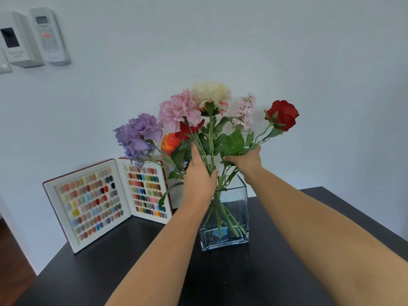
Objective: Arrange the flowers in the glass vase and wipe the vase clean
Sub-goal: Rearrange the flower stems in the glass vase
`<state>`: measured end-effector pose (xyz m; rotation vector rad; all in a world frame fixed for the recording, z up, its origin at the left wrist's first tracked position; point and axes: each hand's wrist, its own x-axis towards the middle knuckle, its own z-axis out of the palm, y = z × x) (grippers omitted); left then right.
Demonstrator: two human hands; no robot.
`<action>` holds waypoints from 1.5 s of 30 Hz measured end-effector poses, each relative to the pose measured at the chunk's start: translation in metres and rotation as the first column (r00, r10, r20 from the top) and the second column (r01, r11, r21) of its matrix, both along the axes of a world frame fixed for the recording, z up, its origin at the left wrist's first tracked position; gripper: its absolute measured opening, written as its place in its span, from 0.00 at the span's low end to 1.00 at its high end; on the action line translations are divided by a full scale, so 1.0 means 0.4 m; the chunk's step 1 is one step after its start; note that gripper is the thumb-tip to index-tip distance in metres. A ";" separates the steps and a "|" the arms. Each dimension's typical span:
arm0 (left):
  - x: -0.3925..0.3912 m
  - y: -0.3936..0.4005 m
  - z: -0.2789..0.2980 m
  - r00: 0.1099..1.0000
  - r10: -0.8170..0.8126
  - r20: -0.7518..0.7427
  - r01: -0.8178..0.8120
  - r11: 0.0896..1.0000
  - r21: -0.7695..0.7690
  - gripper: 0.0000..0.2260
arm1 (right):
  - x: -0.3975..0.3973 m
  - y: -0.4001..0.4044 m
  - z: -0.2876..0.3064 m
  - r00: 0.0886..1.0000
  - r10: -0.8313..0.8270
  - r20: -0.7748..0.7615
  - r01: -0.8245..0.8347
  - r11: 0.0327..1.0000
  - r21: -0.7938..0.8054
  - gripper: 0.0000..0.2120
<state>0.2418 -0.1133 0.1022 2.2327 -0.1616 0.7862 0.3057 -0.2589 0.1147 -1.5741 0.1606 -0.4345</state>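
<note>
A square glass vase (236, 208) stands on the dark table (254, 277) with several green stems inside it. The bunch of flowers (189, 107) rises above it: purple, pink, cream, orange and red blooms. My left hand (199, 175) wraps around the gathered stems just above the vase's rim. My right hand (245, 161) grips the stem of a red rose (283, 114), which leans out to the right. Leaves hide part of my right fingers.
An open book of coloured nail samples (106, 202) stands on the table left of the vase, against the white wall. A remote control (48, 36) and a white device (15, 40) hang on the wall at the upper left. Wooden floor shows at lower left.
</note>
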 end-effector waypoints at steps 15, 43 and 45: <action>-0.010 0.003 0.003 1.000 -0.017 -0.002 0.017 1.000 0.019 0.42 | -0.045 -0.058 0.046 0.994 0.112 -0.010 -0.112 0.987 -0.118 0.15; 0.011 0.038 0.007 0.996 -0.069 -0.062 0.072 0.996 0.058 0.39 | -0.155 -0.026 0.230 0.972 0.234 -0.032 -0.211 0.799 -0.563 0.14; 0.015 0.044 0.014 0.989 -0.113 -0.090 0.118 0.992 0.042 0.38 | -0.141 -0.014 0.211 0.970 0.232 -0.075 -0.232 0.782 -0.579 0.18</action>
